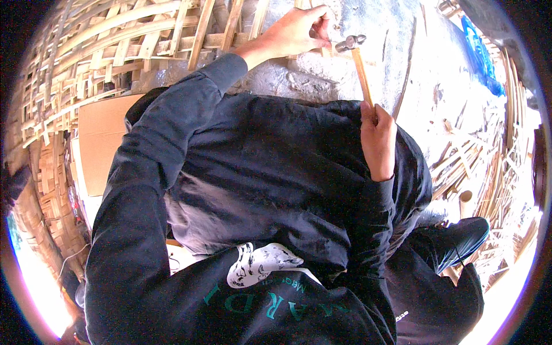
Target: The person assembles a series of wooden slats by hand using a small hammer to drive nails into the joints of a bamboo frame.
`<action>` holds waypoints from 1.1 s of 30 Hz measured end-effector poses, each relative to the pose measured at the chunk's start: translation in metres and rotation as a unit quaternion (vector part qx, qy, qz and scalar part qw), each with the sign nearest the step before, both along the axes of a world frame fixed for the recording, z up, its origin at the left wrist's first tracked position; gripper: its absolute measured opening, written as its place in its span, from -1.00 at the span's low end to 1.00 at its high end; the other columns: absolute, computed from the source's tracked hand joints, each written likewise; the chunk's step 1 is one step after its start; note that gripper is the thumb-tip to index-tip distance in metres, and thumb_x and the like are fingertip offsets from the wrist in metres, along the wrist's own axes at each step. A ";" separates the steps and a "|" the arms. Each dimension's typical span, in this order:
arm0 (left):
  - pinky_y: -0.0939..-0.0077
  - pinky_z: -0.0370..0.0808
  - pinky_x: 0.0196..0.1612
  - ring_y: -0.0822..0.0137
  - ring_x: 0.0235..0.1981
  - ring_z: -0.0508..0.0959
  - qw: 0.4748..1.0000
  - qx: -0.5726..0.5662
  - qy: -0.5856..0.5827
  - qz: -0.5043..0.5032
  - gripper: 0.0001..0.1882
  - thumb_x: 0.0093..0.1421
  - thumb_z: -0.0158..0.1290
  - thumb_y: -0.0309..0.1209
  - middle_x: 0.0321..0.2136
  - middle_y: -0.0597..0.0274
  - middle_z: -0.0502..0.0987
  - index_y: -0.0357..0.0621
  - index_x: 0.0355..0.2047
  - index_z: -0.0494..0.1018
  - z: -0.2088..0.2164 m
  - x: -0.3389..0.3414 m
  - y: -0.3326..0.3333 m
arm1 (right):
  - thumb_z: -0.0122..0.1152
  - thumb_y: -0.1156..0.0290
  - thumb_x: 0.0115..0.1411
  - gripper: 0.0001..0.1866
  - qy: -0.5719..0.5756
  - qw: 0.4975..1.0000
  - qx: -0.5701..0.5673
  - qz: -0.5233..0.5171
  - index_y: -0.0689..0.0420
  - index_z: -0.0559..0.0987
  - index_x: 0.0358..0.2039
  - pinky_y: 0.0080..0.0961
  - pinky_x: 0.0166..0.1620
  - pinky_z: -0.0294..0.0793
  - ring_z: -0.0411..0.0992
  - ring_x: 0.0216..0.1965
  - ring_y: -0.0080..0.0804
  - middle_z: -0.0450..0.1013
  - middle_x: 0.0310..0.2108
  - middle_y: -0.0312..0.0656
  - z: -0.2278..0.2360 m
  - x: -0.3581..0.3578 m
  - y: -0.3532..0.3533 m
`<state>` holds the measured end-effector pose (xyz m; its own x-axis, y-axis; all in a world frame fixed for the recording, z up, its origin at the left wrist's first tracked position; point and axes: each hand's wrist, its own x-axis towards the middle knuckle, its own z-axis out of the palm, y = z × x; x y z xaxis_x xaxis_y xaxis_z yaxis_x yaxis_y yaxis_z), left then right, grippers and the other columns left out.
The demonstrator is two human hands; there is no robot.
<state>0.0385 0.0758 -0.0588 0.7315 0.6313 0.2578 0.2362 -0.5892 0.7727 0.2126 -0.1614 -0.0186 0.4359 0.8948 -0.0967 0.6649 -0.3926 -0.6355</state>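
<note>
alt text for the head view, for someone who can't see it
A person in a dark sweatshirt holds a wooden-handled hammer in the right hand, its head beside the left hand, which pinches a bamboo strip against woven bamboo lattice.

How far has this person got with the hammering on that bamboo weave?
Already done: a wide stretch of woven bamboo lattice stands assembled at upper left. In hand: the left hand pinches something small at a strip, too small to identify, while the right hand holds a wooden-handled hammer with its head beside it. Left: loose bamboo strips lie scattered at right, unused.
</note>
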 end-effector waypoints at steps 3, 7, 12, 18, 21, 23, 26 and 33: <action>0.28 0.59 -0.10 0.21 -0.25 0.71 1.000 -0.008 -0.014 -0.010 -0.67 0.15 0.37 -0.40 -0.37 0.17 0.67 -0.13 -0.25 0.40 0.001 -0.002 -0.002 | 0.18 0.21 0.45 -0.54 0.009 0.999 0.034 -0.005 0.35 0.45 -0.47 -0.24 -0.48 0.30 0.14 -0.62 -0.25 0.26 -0.65 0.14 -0.002 0.000 -0.001; 0.27 0.60 -0.09 0.21 -0.22 0.71 0.999 -0.024 -0.038 -0.012 -0.71 0.17 0.33 -0.44 -0.36 0.15 0.67 -0.14 -0.24 0.40 -0.004 -0.002 -0.004 | 0.18 0.22 0.45 -0.54 0.011 0.999 0.048 -0.003 0.33 0.43 -0.49 -0.25 -0.49 0.27 0.10 -0.60 -0.30 0.23 -0.65 0.09 -0.009 0.001 -0.001; 0.29 0.60 -0.08 0.23 -0.20 0.71 0.998 -0.030 -0.049 -0.014 -0.70 0.15 0.32 -0.46 -0.37 0.18 0.65 -0.15 -0.25 0.38 -0.005 0.001 -0.004 | 0.26 0.16 0.40 -0.53 -0.057 0.993 0.095 -0.039 0.31 0.45 -0.50 -0.17 -0.48 0.32 0.31 -0.64 0.03 0.33 -0.63 0.17 -0.026 0.008 0.014; 0.27 0.59 -0.07 0.22 -0.21 0.68 0.998 -0.003 -0.058 -0.014 -0.66 0.16 0.32 -0.46 -0.38 0.18 0.58 -0.16 -0.18 0.38 -0.006 0.000 0.000 | 0.37 0.12 0.32 -0.54 -0.088 0.981 0.155 -0.079 0.26 0.48 -0.50 -0.18 -0.47 0.40 0.41 -0.62 0.01 0.42 -0.62 0.09 -0.051 0.036 0.060; 0.27 0.59 -0.08 0.19 -0.23 0.67 0.999 0.024 -0.037 0.002 -0.56 0.15 0.33 -0.45 -0.36 0.15 0.59 -0.18 -0.02 0.40 -0.006 0.001 -0.007 | 0.52 0.18 0.22 -0.58 0.070 0.975 0.193 -0.083 0.23 0.49 -0.38 -0.39 -0.39 0.40 0.34 -0.50 -0.49 0.45 -0.54 -0.22 -0.038 0.016 0.079; 0.27 0.59 -0.09 0.15 -0.24 0.66 0.999 0.016 -0.038 0.028 -0.37 0.15 0.33 -0.44 -0.32 0.13 0.59 -0.18 0.20 0.35 -0.006 0.006 -0.012 | 0.52 0.21 0.21 -0.60 0.080 0.969 0.225 -0.057 0.24 0.49 -0.36 -0.39 -0.39 0.39 0.35 -0.48 -0.48 0.46 -0.52 -0.23 -0.058 0.015 0.093; 0.22 0.59 -0.07 0.08 -0.20 0.65 0.999 0.023 -0.017 0.022 -0.17 0.18 0.30 -0.47 -0.26 0.07 0.61 -0.14 0.42 0.18 -0.010 0.007 -0.013 | 0.53 0.29 0.19 -0.60 0.080 0.979 0.185 -0.006 0.24 0.44 -0.40 -0.43 -0.37 0.39 0.28 -0.45 -0.48 0.32 -0.53 -0.25 -0.056 -0.001 0.101; 0.23 0.60 -0.16 0.10 -0.25 0.66 0.999 0.000 -0.032 -0.004 -0.56 0.14 0.22 -0.63 -0.32 0.07 0.60 -0.27 0.01 0.35 -0.001 0.013 -0.013 | 0.54 0.45 0.13 -0.64 0.168 0.972 0.162 -0.017 0.20 0.42 -0.44 -0.49 -0.40 0.41 0.29 -0.47 -0.60 0.33 -0.54 -0.31 -0.064 -0.016 0.099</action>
